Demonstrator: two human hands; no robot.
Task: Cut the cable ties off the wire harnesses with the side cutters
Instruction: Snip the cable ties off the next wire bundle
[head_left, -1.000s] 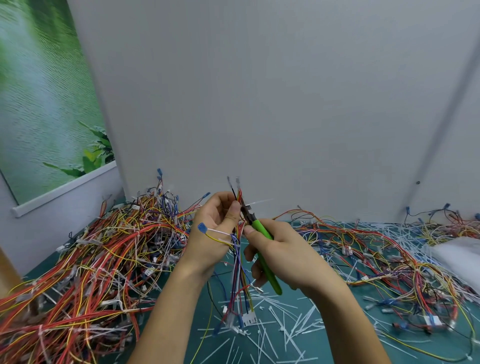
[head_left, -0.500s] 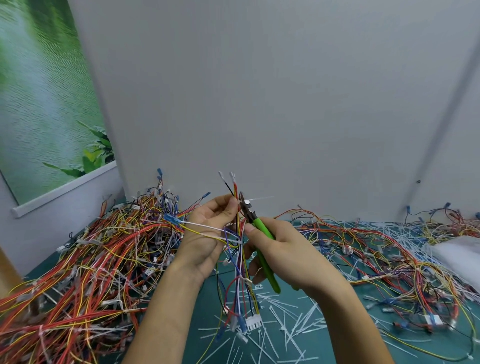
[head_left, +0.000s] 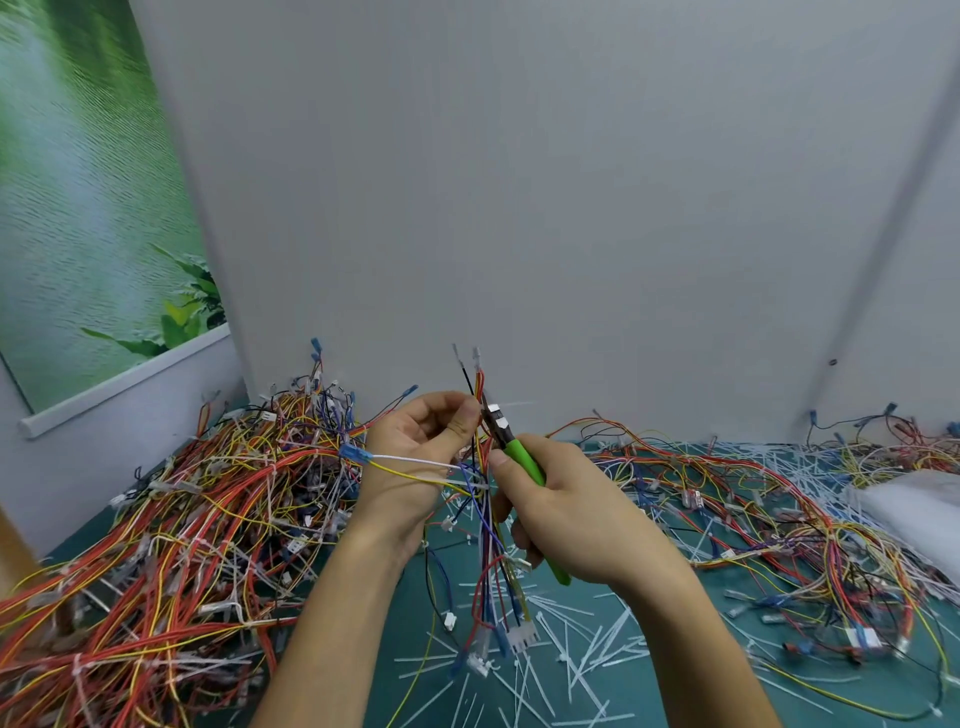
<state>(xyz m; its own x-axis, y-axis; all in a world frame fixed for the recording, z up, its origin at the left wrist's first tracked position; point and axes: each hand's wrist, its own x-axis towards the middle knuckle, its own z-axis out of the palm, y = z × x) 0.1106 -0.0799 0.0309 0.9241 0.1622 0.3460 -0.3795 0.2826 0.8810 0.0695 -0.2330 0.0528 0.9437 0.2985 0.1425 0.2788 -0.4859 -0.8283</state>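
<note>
My left hand (head_left: 415, 457) pinches a wire harness (head_left: 485, 551) upright above the green table; its coloured wires hang down to white connectors near the table. A white cable tie (head_left: 496, 408) with a thin tail pointing right sits on the harness just above my thumb. My right hand (head_left: 566, 514) grips the green-handled side cutters (head_left: 519, 457), whose dark jaws lie at that cable tie. A white wire with a blue terminal (head_left: 356, 453) sticks out left across my left hand.
A big heap of tied harnesses (head_left: 171, 540) covers the table's left side. Loose harnesses (head_left: 779, 519) spread on the right, beside a white bag (head_left: 914, 514). Several cut cable ties (head_left: 582, 644) litter the green mat in front. A grey wall stands close behind.
My left hand lifted and turned the harness, swinging the blue-tipped wire out to the left. The cutters' jaws have come up against the cable tie.
</note>
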